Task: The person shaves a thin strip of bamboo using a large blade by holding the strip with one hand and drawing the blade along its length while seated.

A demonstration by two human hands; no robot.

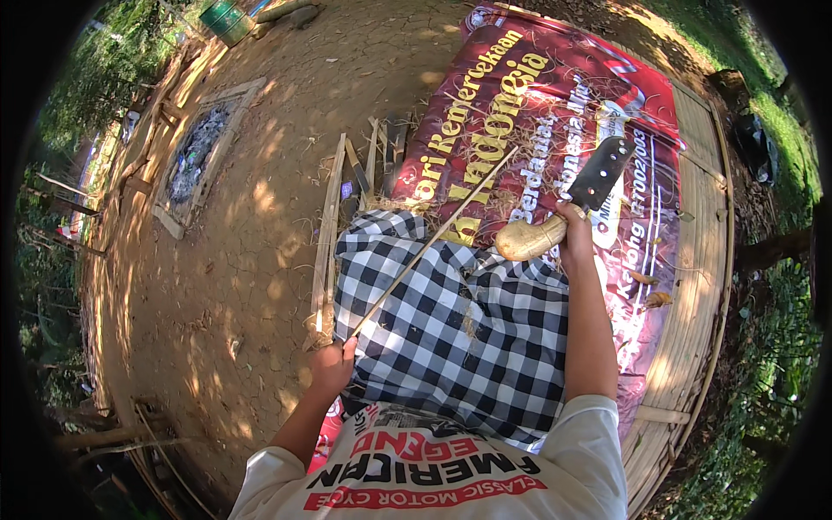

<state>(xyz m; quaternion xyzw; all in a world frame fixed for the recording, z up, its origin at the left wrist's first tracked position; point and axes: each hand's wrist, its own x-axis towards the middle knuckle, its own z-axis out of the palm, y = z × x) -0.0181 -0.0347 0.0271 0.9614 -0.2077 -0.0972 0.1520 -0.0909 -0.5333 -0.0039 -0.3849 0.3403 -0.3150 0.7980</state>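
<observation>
My left hand (332,366) is closed round the near end of a thin bamboo strip (425,251). The strip slants away up and to the right, over a black-and-white checked cloth (451,321) spread across my lap. Farther right, my right hand (575,236) grips a knife (598,173) near where the handle meets the blade. Its broad dark blade has several holes and points away from me. The thick, pale wooden handle (529,239) sticks out to the left of my hand. Blade and strip are apart.
A dark red printed banner (485,104) strewn with fine shavings covers a bamboo platform (698,260). Split bamboo lengths (328,234) lie on the bare ground to the left. Beyond them are a framed ash pit (199,152) and a green drum (227,22).
</observation>
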